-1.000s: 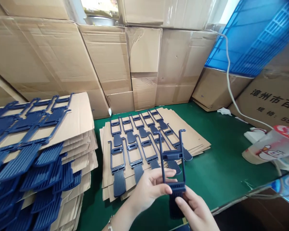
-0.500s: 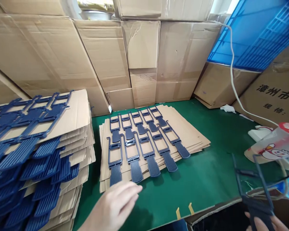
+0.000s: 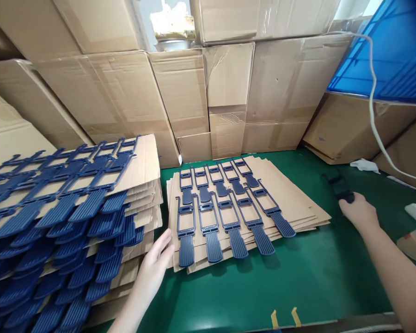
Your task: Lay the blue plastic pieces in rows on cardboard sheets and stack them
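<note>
My right hand [image 3: 361, 213] is closed around the ribbed end of a dark blue plastic frame piece [image 3: 339, 184], held over the green table right of the cardboard stack. My left hand [image 3: 156, 264] is beside the stack's near left corner, fingers extended and thumb apart, with nothing in it; whether it touches the cardboard I cannot tell. On the stack of flat cardboard sheets [image 3: 294, 194] several like frame pieces [image 3: 229, 213] lie in two rows, the near row's ribbed ends overhanging the front edge.
At left rises a tall pile of cardboard sheets [image 3: 149, 159] layered with blue frame pieces [image 3: 90, 206]. Cardboard boxes [image 3: 277, 83] wall the back. A white cable [image 3: 372, 101] hangs by a blue crate [image 3: 370, 69] at right. Yellow tape strips [image 3: 296, 317] stick to the table's [image 3: 242, 296] front edge.
My right hand has carried the frame piece from the lower right up and forward over the table. My left hand has shifted left beside the stack. The view has turned left.
</note>
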Action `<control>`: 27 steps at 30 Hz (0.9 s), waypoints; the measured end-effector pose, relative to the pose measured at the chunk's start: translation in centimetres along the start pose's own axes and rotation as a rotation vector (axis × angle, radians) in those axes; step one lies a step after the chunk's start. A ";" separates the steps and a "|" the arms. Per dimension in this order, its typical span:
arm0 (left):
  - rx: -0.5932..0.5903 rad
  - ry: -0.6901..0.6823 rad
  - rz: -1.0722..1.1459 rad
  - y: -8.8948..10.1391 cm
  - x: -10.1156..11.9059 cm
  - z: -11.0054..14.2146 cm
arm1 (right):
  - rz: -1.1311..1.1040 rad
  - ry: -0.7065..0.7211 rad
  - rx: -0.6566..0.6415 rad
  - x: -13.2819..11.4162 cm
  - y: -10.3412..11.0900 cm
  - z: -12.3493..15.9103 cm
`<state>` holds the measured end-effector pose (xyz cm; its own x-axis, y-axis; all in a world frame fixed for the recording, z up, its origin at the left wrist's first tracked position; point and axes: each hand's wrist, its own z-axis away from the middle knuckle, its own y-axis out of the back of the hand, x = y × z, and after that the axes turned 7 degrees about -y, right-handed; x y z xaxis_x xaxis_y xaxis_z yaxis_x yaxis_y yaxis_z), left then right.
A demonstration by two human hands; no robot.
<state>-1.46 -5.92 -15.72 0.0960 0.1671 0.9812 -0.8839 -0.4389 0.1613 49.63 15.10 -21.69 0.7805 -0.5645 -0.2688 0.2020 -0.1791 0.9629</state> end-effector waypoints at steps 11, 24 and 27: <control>0.084 0.150 0.039 -1.3 0.1 -0.4 | 0.120 0.005 -0.170 -4.6 1.5 -0.7; 0.062 0.268 0.459 0.7 0.4 -0.5 | 0.050 0.365 -0.303 -11.9 1.6 4.5; 0.050 0.279 0.494 0.7 0.8 0.2 | 0.047 0.339 -0.321 -11.3 2.0 5.1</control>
<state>-1.90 -6.24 -14.82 -0.4541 0.1553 0.8773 -0.7698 -0.5642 -0.2986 38.18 17.00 -16.83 0.9318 -0.2609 -0.2522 0.2924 0.1286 0.9476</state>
